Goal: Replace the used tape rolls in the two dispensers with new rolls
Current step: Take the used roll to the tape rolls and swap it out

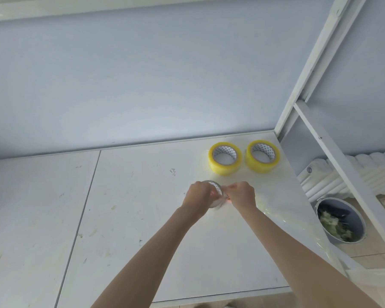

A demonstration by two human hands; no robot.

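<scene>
Two full yellow tape rolls lie flat on the white table (142,218) at the back right: one (225,158) on the left, the other (262,156) beside it near the table's corner. In front of them my left hand (198,196) grips a nearly used-up tape roll (216,189) with a patterned white core. My right hand (241,195) pinches at its right side, where a small red part shows under the fingers. A strip of clear tape (273,215) trails off to the right along the table edge. No dispenser body can be made out.
A white metal ladder frame (333,156) rises at the table's right edge. Below it on the floor stands a grey bin (356,227) holding crumpled tape. A blue wall (142,85) backs the table.
</scene>
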